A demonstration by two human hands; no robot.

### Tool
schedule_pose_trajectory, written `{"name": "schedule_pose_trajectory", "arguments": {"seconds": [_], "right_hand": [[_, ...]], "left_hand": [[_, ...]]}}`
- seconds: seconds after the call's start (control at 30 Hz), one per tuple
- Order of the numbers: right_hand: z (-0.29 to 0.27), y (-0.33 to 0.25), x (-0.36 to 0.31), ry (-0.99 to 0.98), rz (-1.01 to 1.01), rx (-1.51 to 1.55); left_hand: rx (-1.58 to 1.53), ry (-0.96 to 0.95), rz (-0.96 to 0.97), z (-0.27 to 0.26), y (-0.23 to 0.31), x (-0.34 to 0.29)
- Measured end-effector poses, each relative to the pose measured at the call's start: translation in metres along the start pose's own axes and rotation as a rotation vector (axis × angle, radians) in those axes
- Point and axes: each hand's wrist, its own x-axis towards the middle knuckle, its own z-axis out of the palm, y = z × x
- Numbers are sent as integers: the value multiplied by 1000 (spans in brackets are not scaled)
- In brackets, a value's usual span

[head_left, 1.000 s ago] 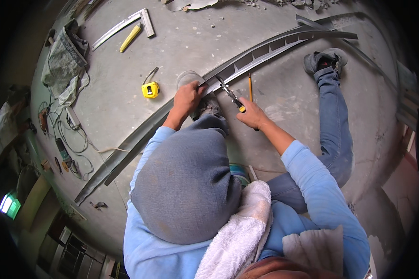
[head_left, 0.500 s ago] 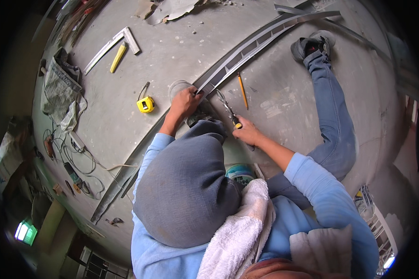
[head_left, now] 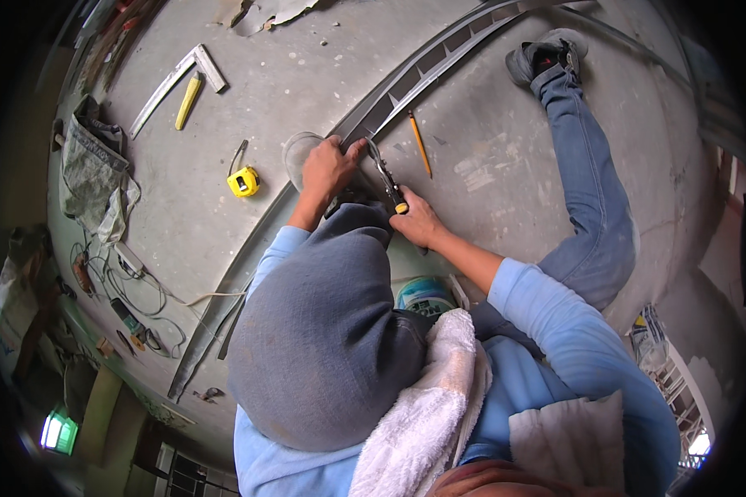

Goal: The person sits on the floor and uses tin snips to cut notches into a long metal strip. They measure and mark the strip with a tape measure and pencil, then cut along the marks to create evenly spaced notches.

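Observation:
A long grey metal channel frame with flaps cut along its side curves across the floor in front of me. My left hand is closed on its near end, beside my bent knee. My right hand grips the handles of locking clamp pliers. The curved jaws of the pliers reach the frame's end, close to my left fingertips; whether they bite on the metal I cannot tell. A pencil lies on the floor to the right of the frame. To the left of my left hand rests a yellow tape measure.
A metal square and a yellow-handled tool lie at the far left. Near the left edge are a crumpled sack, cords and an angle grinder. Another metal channel runs along my left side. A bucket stands beneath me.
The clamp pliers in my right hand have moved left, up to the frame's end near my left hand. My view has shifted slightly, and the left hand still grips the frame.

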Motion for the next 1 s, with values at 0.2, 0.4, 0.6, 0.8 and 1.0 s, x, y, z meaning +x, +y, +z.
{"name": "schedule_pose_trajectory", "arguments": {"seconds": [0.2,0.4,0.6,0.8,1.0], "right_hand": [[-1,-3,5,32,-72,-4],[-1,-4,11,66,-77,-38],[-2,-1,17,1,-58,-62],[-7,-4,23,-41,-26,-41],[-13,-14,21,-70,9,28]], "left_hand": [[7,29,-18,2,2,-3],[4,41,-18,2,4,-3],[14,41,2,1,5,-5],[14,33,7,1,6,-8],[8,45,15,4,5,-9]]}}
